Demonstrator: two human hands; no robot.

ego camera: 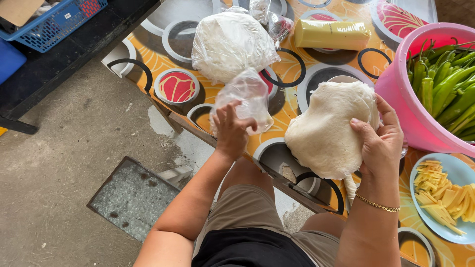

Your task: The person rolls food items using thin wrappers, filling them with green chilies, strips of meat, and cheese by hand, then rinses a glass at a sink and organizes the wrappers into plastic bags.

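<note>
Wrappers were out: her right hand (381, 143) clutched the pale stack (324, 131) over the table edge (289, 116), left hand (231, 131) pinching the empty bag (245, 96), which probably needed setting aside.

Stack of wrappers (326, 131) in the right hand (381, 141); bowl of peppers (396, 89) right of it; plastic bag (245, 99) under the left hand (230, 131).

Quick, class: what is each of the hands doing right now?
Left hand: closed on a clear plastic bag.
Right hand: holding a stack of pale wrappers.
</note>
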